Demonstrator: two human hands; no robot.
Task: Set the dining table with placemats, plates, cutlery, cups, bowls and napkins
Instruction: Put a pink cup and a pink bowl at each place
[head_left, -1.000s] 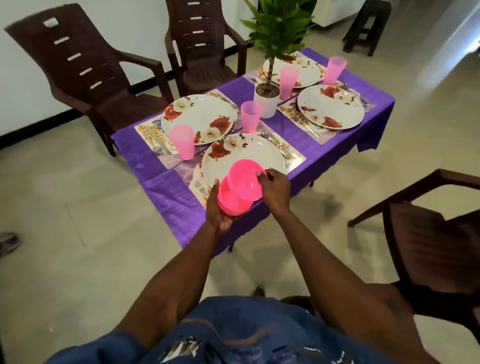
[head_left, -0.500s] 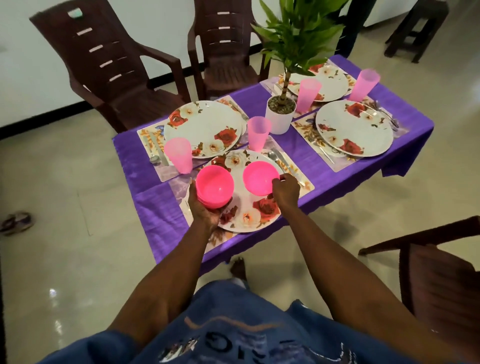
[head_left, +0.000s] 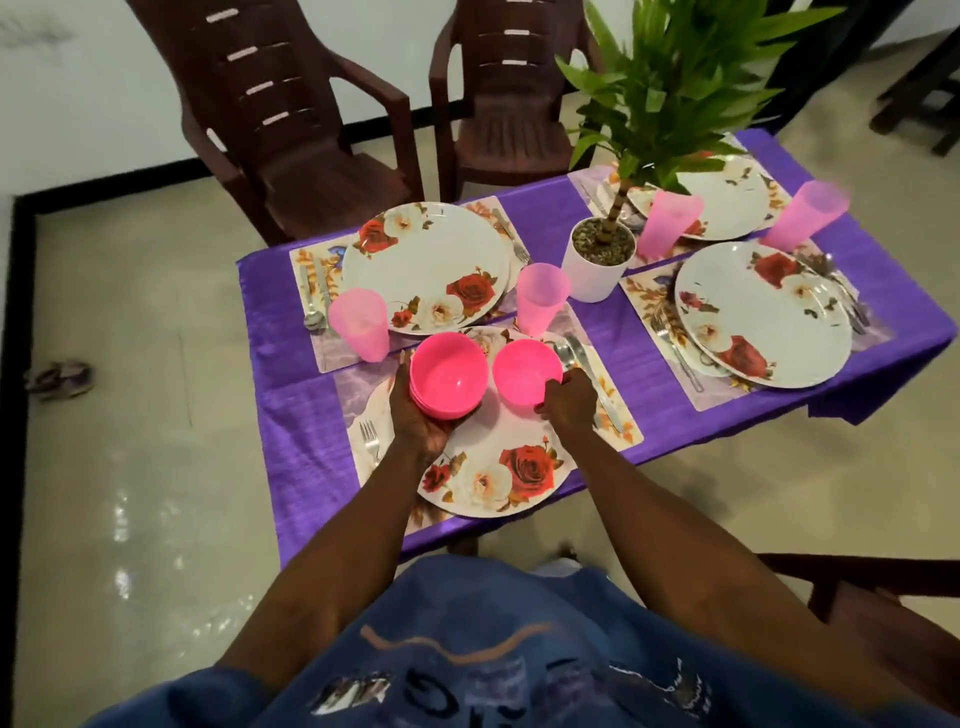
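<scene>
My left hand (head_left: 421, 415) cups a stack of pink bowls (head_left: 449, 375) from below, over the left side of the near floral plate (head_left: 498, 467). My right hand (head_left: 566, 400) grips the rim of a single pink bowl (head_left: 525, 370) at the far part of that plate. Whether this bowl rests on the plate I cannot tell. The plate lies on a placemat (head_left: 358, 384) with a fork (head_left: 370, 436) to its left and cutlery (head_left: 584, 364) to its right. A purple cloth covers the table (head_left: 291, 447).
Three other floral plates (head_left: 426, 265) (head_left: 763, 312) (head_left: 727, 202) sit on placemats, each with a pink cup (head_left: 359, 325) (head_left: 540, 299) (head_left: 670, 221) (head_left: 802, 215) nearby. A potted plant (head_left: 600, 260) stands mid-table. Brown chairs (head_left: 291, 119) (head_left: 509, 104) stand behind; another chair (head_left: 872, 613) is at my right.
I have come closer to the table. My right hand lifted one bowl off the stack and carried it to the right over the near plate; the left hand still holds the stack.
</scene>
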